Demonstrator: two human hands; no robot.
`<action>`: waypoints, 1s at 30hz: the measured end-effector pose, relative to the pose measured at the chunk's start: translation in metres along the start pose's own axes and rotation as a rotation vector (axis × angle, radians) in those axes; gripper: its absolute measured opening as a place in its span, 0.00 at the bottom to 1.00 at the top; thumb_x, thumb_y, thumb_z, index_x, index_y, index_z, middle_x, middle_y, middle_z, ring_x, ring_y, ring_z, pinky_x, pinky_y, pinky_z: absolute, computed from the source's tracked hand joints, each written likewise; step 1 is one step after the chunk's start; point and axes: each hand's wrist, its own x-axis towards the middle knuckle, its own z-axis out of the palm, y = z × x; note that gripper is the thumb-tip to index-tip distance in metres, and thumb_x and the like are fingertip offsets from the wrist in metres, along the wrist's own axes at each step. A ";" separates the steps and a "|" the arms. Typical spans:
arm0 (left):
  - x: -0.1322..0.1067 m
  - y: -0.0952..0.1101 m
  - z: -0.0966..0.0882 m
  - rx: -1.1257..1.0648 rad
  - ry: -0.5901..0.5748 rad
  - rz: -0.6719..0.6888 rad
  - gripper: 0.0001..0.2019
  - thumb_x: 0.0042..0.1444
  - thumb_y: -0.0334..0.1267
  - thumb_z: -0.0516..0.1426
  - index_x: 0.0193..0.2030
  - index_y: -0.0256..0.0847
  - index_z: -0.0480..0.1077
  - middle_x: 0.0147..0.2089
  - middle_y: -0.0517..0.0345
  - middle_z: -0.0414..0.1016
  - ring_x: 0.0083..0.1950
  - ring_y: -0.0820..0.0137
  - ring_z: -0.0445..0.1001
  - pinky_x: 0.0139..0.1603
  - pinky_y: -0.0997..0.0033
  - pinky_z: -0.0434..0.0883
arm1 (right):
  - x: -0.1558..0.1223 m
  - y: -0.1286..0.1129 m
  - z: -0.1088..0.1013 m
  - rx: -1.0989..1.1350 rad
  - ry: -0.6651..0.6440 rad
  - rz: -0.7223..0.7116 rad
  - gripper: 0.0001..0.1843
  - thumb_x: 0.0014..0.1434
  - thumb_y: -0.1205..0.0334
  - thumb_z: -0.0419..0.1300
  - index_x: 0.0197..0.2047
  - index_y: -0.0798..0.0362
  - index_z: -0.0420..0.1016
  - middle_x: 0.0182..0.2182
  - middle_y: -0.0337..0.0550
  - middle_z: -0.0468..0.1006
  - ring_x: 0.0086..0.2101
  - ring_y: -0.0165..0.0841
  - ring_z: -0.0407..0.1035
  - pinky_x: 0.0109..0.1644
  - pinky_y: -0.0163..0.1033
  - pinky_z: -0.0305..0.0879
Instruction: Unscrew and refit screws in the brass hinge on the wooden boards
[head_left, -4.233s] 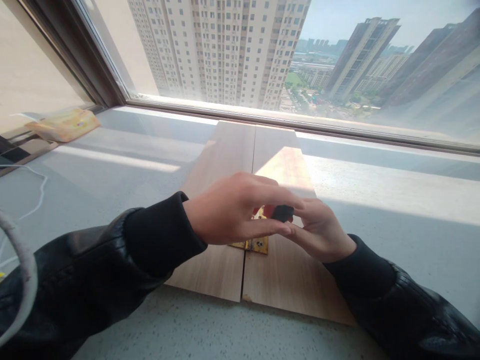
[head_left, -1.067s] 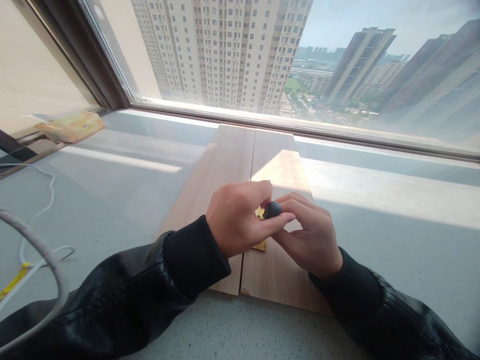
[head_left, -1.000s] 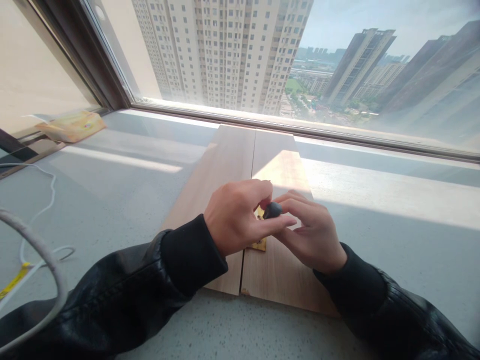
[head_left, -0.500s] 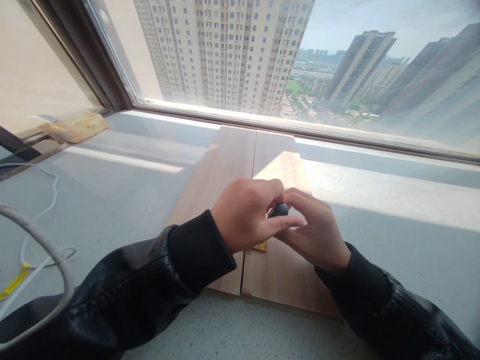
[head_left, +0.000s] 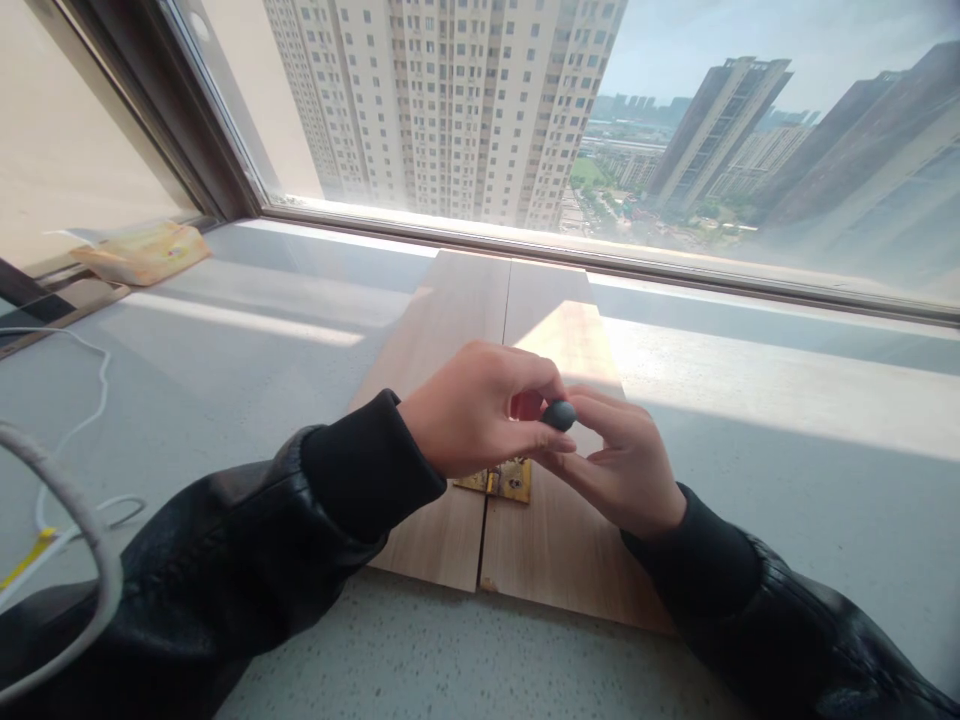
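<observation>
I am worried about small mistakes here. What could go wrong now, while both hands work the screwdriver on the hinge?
1. The two boards lie loose on the sill; pushing could part the seam under the hinge.
2. The left hand and right hand crowd the screwdriver and hide its tip, so it might slip and scratch a board or jab a finger.

I see a grey speckled sill (head_left: 225,380) running along a wide window (head_left: 570,110) with tower blocks beyond. At far left lies a yellow packet (head_left: 142,252). A thin white cable (head_left: 75,420) and a thicker grey cord (head_left: 82,540) curl at near left.
</observation>
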 end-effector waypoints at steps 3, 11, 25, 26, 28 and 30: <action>-0.005 0.003 0.009 0.056 0.113 -0.064 0.11 0.47 0.41 0.62 0.27 0.35 0.70 0.21 0.65 0.63 0.23 0.79 0.60 0.24 0.77 0.58 | -0.003 -0.008 0.006 -0.171 0.168 0.021 0.10 0.46 0.65 0.66 0.31 0.52 0.70 0.29 0.42 0.75 0.29 0.32 0.67 0.32 0.39 0.64; -0.013 0.002 0.017 -0.031 0.153 -0.077 0.12 0.50 0.42 0.60 0.37 0.36 0.70 0.27 0.62 0.69 0.26 0.77 0.62 0.27 0.75 0.62 | -0.008 -0.007 0.007 -0.073 0.117 0.031 0.09 0.46 0.69 0.65 0.28 0.53 0.68 0.26 0.38 0.73 0.29 0.30 0.67 0.31 0.38 0.63; -0.009 -0.008 0.023 -0.123 0.328 -0.168 0.18 0.40 0.44 0.66 0.23 0.36 0.61 0.18 0.70 0.55 0.20 0.82 0.53 0.21 0.79 0.54 | -0.001 -0.011 0.002 -0.158 0.148 0.034 0.07 0.47 0.66 0.66 0.28 0.54 0.70 0.26 0.40 0.73 0.28 0.30 0.67 0.31 0.37 0.63; -0.010 -0.008 0.023 -0.127 0.336 -0.182 0.18 0.40 0.44 0.66 0.23 0.36 0.61 0.18 0.70 0.56 0.20 0.82 0.53 0.21 0.80 0.54 | -0.001 -0.012 0.002 -0.172 0.135 0.014 0.06 0.48 0.66 0.65 0.27 0.54 0.70 0.25 0.39 0.73 0.27 0.29 0.66 0.31 0.37 0.62; -0.012 -0.010 0.022 -0.139 0.295 -0.184 0.16 0.43 0.44 0.65 0.27 0.37 0.64 0.19 0.70 0.58 0.20 0.82 0.55 0.21 0.80 0.56 | -0.001 -0.012 0.002 -0.168 0.077 -0.003 0.04 0.51 0.67 0.62 0.28 0.54 0.70 0.25 0.39 0.74 0.28 0.29 0.66 0.31 0.36 0.63; -0.013 -0.010 0.020 -0.134 0.244 -0.168 0.14 0.44 0.43 0.64 0.30 0.37 0.65 0.20 0.69 0.60 0.21 0.81 0.57 0.22 0.81 0.57 | -0.001 -0.012 0.003 -0.153 0.038 0.010 0.02 0.52 0.68 0.61 0.30 0.54 0.70 0.26 0.40 0.74 0.29 0.29 0.67 0.32 0.37 0.63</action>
